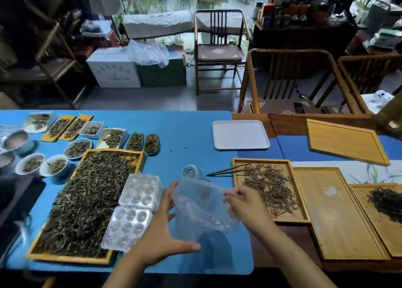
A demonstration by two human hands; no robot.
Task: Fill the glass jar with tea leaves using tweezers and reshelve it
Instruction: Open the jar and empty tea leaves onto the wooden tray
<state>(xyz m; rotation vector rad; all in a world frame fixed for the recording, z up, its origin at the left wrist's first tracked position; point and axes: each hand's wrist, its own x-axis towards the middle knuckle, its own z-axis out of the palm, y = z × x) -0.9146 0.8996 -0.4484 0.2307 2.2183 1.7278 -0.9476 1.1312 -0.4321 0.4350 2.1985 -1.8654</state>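
A small clear glass jar [191, 171] stands on the blue mat [182, 133] near the table's middle. Dark tweezers [228, 169] lie just right of it, their far end resting over the edge of a wooden tray of brown tea leaves [269, 185]. In front of the jar a clear plastic bag [200, 209] is held up between both hands. My right hand [243, 202] pinches the bag's right edge with curled fingers. My left hand [165, 233] is spread against the bag's left side, fingers straight, thumb below it.
A large wooden tray of dark tea [87, 200] fills the left, with two clear plastic blister trays [134, 211] beside it. Small dishes of tea [78, 148] line the back left. A white tray [240, 134] and several wooden trays [339, 213] lie to the right. Chairs stand behind.
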